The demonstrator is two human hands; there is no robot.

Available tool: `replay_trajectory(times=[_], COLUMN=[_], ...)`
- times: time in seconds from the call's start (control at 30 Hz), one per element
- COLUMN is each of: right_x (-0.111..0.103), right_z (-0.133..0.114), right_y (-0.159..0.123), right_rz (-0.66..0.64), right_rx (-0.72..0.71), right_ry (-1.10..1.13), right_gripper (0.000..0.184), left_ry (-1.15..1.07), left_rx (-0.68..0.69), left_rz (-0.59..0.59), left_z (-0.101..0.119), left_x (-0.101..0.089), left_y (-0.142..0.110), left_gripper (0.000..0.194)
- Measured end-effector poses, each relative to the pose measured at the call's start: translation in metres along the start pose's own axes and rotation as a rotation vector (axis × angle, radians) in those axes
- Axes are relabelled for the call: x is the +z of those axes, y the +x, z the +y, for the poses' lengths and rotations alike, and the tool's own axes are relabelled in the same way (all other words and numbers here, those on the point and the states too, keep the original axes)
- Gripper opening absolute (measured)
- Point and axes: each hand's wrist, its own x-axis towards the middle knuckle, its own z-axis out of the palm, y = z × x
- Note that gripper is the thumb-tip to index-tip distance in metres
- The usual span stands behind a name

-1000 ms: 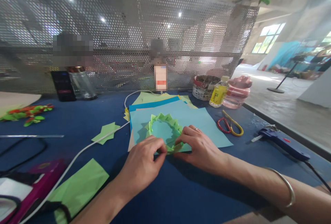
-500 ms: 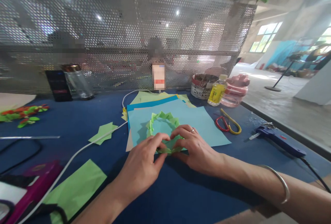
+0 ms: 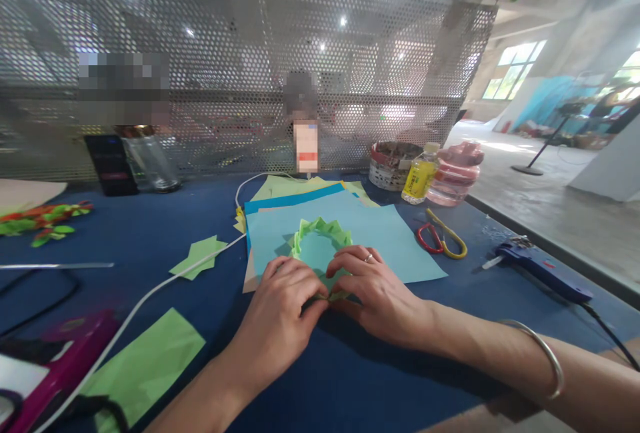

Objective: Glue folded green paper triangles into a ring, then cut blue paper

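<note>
In the head view, my left hand [image 3: 285,303] and my right hand [image 3: 370,286] meet at the near edge of a pale green folded-paper ring with pointed teeth [image 3: 327,226]. Thumb and fingers of each are brought close together, pinching that edge, the two sets of fingertips almost touching. The ring is directly beyond my grip, over a light blue paper sheet [image 3: 395,246]. As I judge it, the shaping is well along: the far arc is curved round, its folded points standing up in a row. My fingers cover most of the near part, so I can't fairly say whether the loop is joined there or some closing is left. Right of my grip, red-and-yellow-handled scissors [image 3: 442,246] and a dark blue glue gun [image 3: 545,273] lie unheld. Left of it, a light green paper rectangle [image 3: 150,366] lies flat, not worked into the ring.
</note>
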Motion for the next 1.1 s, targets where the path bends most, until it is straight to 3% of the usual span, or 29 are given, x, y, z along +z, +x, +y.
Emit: replay_trajectory(times=[0.23, 0.47, 0.7, 1.1], right_x=[-0.0008, -0.0002, 0.0007, 0.0014], right_z=[-0.0001, -0.0032, -0.0060, 0.0000], right_y=[0.0002, 0.0008, -0.0004, -0.0024], right_rz=[-0.016, -0.016, -0.003, 0.015], right_rx=[0.000, -0.013, -0.066, -0.028], right_ry=[0.029, 0.038, 0.014, -0.013], right_gripper=[0.013, 0.005, 0.006, 0.009], left_ry=[0.037, 0.025, 0.062, 0.076], left_rx=[-0.010, -0.027, 0.033, 0.014], left_rz=[0.011, -0.014, -0.019, -0.072], left_z=[0.0001, 0.0007, 0.0024, -0.0016], left_x=[-0.0017, -0.0014, -0.0019, -0.0061], left_y=[0.0003, -0.0004, -0.0019, 0.0003], left_gripper=[0.014, 0.016, 0.020, 0.016])
